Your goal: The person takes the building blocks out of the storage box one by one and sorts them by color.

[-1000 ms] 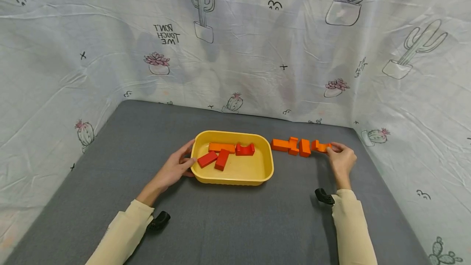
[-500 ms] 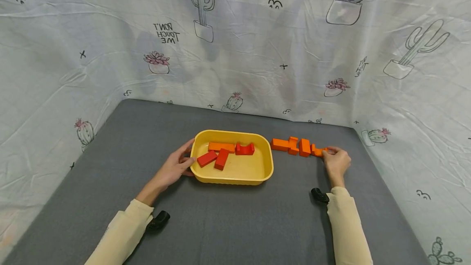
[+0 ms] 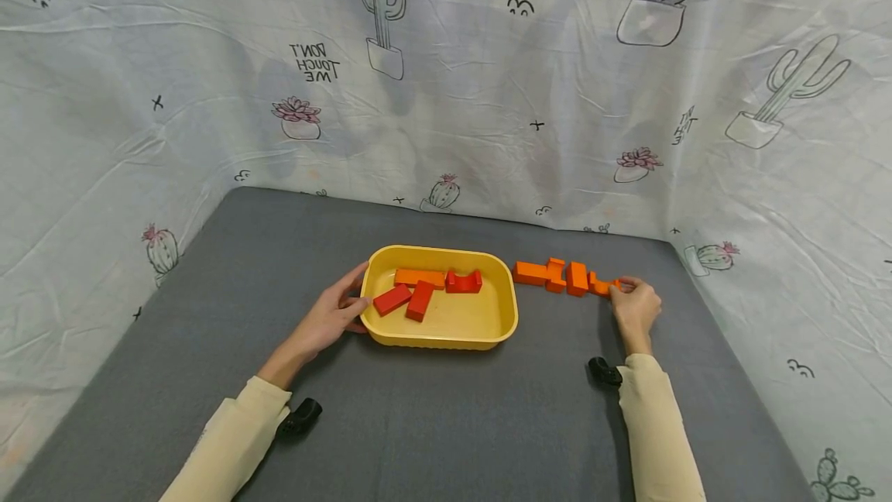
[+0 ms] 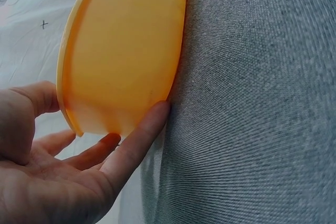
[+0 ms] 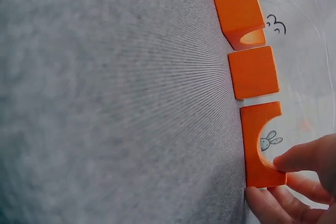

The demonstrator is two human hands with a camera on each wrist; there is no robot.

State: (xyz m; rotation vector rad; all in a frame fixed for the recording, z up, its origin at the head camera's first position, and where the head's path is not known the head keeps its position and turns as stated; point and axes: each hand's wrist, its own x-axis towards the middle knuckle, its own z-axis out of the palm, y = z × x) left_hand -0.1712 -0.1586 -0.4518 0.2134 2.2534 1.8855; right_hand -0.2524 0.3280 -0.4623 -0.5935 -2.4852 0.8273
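Left hand: the person's left hand (image 3: pixel 327 324) held the left end of a yellow tray (image 3: pixel 432 343), clamped on it with the thumb at the rim and fingers against the outer wall.
Right hand: the right hand (image 3: pixel 636 314) pinched the near end of an orange notched block (image 5: pixel 253 145), thumb in its curved hollow; the block stood on the gray cloth (image 3: pixel 446 424), hollow upward, to the right of the tray.
Block row: a squarish-ended block (image 5: pixel 254 72) stood just beside the pinched piece, a narrow gap between them; a second notched block (image 3: pixel 555 276) and a long orange block (image 3: pixel 531 274) extended the line toward the tray.
Tray load: an orange bar (image 3: pixel 420 278), a red notched block (image 3: pixel 464 283) and two red oblong blocks (image 3: pixel 419 301) lay inside.
Backdrop: a white curtain (image 3: pixel 474 99) printed with potted cacti hung behind; pale sleeves (image 3: pixel 240 440) covered both forearms.
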